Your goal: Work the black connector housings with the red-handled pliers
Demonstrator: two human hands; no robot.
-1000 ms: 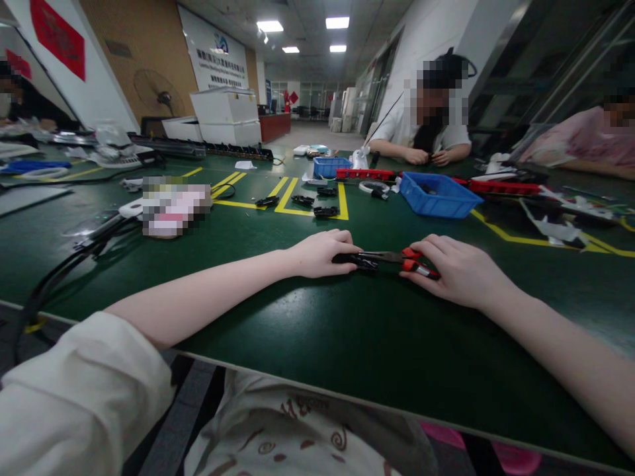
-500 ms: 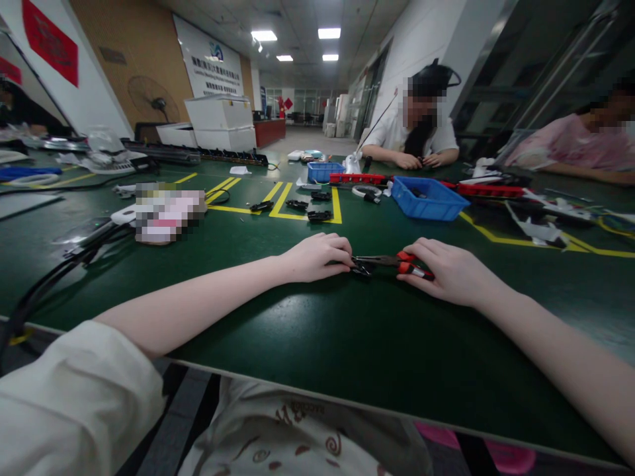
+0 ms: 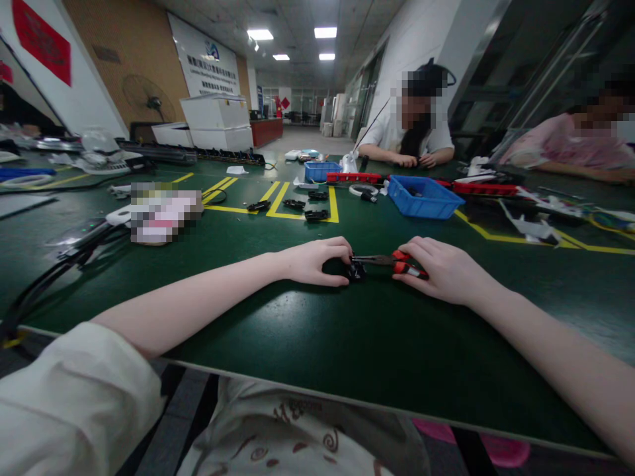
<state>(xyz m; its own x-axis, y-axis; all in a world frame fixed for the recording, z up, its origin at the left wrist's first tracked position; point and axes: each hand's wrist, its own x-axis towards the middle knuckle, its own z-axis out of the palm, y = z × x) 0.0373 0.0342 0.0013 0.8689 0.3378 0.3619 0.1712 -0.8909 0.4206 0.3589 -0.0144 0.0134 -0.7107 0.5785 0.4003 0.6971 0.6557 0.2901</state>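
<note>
My right hand (image 3: 439, 268) is closed around the red handles of a pair of long-nose pliers (image 3: 380, 260), whose jaws point left. At the tip of the jaws is a small black part (image 3: 356, 270), just above the green table (image 3: 317, 344). My left hand (image 3: 322, 260) grips this part from the left between thumb and fingers, with a gap showing between them. The exact contact of the jaws with the part is too small to make out.
Several small black parts (image 3: 316, 215) lie by yellow tape lines ahead. Behind are a blue bin (image 3: 424, 197), a smaller blue bin (image 3: 321, 172) and red strips (image 3: 354, 178). Black cables (image 3: 59, 270) and a blurred-out pink item (image 3: 169, 215) lie left. A person (image 3: 411, 132) sits opposite.
My left thumb has moved down away from the fingers, and the black part has turned between the fingers and the pliers. The view has shifted slightly.
</note>
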